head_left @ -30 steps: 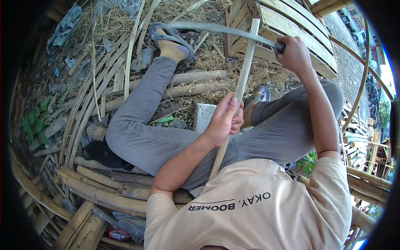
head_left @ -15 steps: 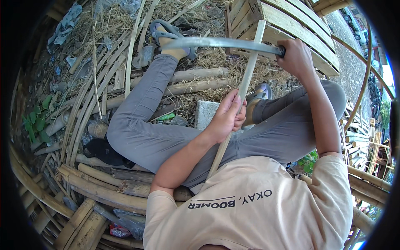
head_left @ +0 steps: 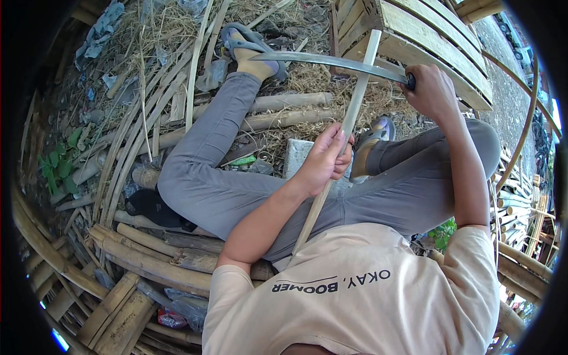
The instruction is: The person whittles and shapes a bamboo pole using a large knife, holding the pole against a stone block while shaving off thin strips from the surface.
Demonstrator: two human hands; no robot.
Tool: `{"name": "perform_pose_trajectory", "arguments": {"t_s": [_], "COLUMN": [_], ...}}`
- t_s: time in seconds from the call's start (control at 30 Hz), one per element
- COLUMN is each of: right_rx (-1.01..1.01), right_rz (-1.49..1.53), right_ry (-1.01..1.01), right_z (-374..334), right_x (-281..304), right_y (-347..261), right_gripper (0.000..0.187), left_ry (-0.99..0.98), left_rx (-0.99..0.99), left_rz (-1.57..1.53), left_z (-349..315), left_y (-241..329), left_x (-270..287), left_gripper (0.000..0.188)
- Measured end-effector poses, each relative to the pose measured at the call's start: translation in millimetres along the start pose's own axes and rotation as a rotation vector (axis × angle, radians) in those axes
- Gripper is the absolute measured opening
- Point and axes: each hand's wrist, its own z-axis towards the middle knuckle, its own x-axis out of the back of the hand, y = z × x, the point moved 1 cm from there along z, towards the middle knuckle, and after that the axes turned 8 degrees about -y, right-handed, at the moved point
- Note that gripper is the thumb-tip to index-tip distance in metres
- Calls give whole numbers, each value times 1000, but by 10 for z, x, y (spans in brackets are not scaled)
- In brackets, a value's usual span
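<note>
Grey long trousers (head_left: 204,183): one pair, two legs; the left is bent at the knee with the shin reaching forward, the right is folded more tightly, its foot nearer the lap.
Beige short-sleeved T-shirt (head_left: 378,322): one, with dark lettering across it.
Pale slatted wooden crate (head_left: 435,53): one, on the ground ahead of the right hand.
Long bamboo-like strip, pale and flat (head_left: 353,107): one in hand, standing at a slant from the lap, its lower end by the shirt, its upper end near the crate. It looks straight, narrow and smooth, with a squared top.
Curved steel blade with a black handle (head_left: 322,60): one, slim and gently bowed, tip toward the left foot; it crosses the strip's upper part, and whether the edge bites cannot be told.
Brown round bamboo poles (head_left: 293,102): two lie side by side between the feet.
Hands: two. The left hand (head_left: 325,155) has its fingers wrapped firmly round the strip's middle, thumb along it; the right hand (head_left: 432,92) has its fingers curled tightly round the handle.
Grey rough block (head_left: 297,155): one, just beyond the left hand.
Grey-blue strapped sandals (head_left: 251,42): two, one per foot.
</note>
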Motion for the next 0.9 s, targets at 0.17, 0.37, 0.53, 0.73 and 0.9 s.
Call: {"name": "perform_pose_trajectory", "arguments": {"t_s": [0.17, 0.37, 0.53, 0.73, 0.9], "right_rx": [6, 53, 104, 106, 27], "right_rz": [-7, 5, 39, -37, -25], "right_ry": [-59, -29, -62, -41, -165], "right_z": [-36, -114, 6, 11, -82], "right_x": [44, 239, 355, 305, 315], "right_y": [-17, 58, -7, -116, -149], "right_gripper": [21, 24, 29, 33, 34], "left_ry": [-7, 42, 43, 36, 7], "left_rx": [4, 32, -17, -33, 32], "left_rz": [41, 143, 93, 133, 81], "left_z": [11, -93, -144, -228, -213], "left_y": [58, 121, 183, 183, 173], "left_x": [26, -181, -158, -135, -73], "left_gripper": [21, 20, 22, 23, 23]}}
